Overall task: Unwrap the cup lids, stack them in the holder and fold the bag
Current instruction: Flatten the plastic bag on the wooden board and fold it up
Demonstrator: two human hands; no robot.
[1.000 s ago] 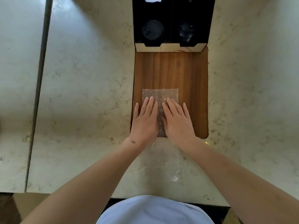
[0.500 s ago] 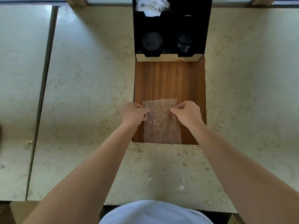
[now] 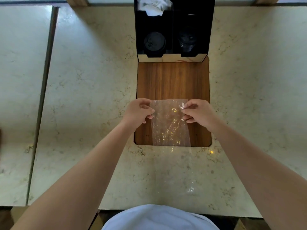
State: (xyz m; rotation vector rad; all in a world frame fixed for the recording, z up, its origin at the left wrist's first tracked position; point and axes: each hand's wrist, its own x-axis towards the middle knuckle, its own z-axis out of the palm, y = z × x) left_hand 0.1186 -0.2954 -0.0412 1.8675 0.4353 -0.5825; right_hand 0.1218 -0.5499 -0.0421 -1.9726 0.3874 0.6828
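A clear crinkled plastic bag (image 3: pixel 169 125) lies stretched over the near half of the wooden board (image 3: pixel 172 80), its lower part reaching onto the marble counter. My left hand (image 3: pixel 137 112) pinches the bag's far left corner and my right hand (image 3: pixel 197 112) pinches its far right corner, both slightly raised. Behind the board stands a black lid holder (image 3: pixel 172 30) with two slots. Black cup lids (image 3: pixel 154 42) sit stacked in the left slot and more black lids (image 3: pixel 186 39) in the right slot.
White crumpled paper (image 3: pixel 153 4) fills the holder's back left compartment. The pale marble counter (image 3: pixel 91 80) spreads to both sides, with a dark seam (image 3: pixel 43 90) at the left. The counter's near edge runs just in front of my body.
My hands went from pressing flat on the folded bag to pinching its far corners. The bag now lies longer, reaching toward me over the counter. The camera view tilted up slightly.
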